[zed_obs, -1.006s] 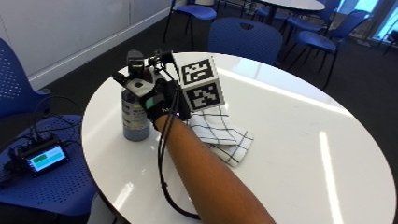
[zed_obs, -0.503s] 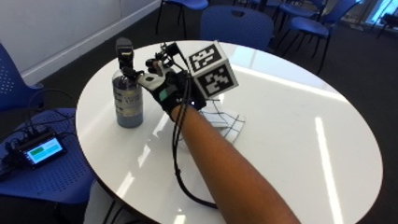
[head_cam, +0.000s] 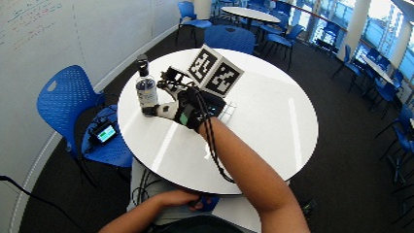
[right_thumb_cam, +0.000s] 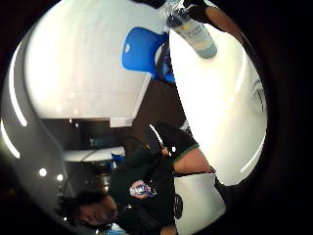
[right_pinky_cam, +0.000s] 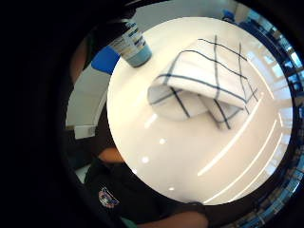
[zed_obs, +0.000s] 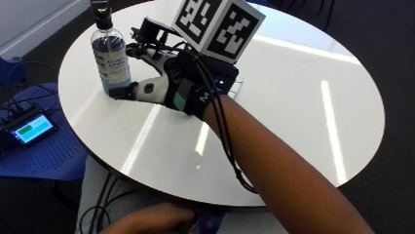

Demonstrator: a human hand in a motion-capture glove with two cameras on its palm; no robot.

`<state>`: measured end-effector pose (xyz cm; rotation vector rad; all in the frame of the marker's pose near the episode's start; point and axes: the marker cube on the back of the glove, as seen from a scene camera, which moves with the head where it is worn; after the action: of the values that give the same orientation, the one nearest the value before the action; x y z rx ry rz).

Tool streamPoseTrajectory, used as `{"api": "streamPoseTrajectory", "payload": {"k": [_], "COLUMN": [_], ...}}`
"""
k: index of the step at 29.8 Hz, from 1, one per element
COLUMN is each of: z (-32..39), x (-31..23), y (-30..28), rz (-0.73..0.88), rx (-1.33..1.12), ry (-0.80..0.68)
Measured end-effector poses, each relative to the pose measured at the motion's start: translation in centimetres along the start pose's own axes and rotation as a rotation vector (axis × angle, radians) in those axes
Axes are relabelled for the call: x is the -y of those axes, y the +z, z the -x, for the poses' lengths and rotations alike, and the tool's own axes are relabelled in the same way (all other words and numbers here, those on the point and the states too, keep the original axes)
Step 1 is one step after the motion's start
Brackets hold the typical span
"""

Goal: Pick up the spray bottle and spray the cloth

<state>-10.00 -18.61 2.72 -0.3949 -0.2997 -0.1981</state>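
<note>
Clear spray bottle [zed_obs: 110, 57] upright, nozzle topmost.

My views: two outside cameras above the table [zed_obs: 311, 97], one wider; two palm cameras close, sharing the bottle [right_pinky_cam: 129, 43].
</note>
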Motion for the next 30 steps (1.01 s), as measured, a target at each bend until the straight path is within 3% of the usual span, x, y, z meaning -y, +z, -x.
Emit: {"api": "streamPoseTrajectory", "payload": {"k": [8,14,30], "z": [4.8,5.8,5.2], "x": [-7.1,-11.0,-14.3], "y": [0.4,3.4,6.8], "rz": [0.042,0.072,0.145], "rx": [-0.154,-0.146,-0.088], "ry": [-0.217,-0.297,-0.306]}}
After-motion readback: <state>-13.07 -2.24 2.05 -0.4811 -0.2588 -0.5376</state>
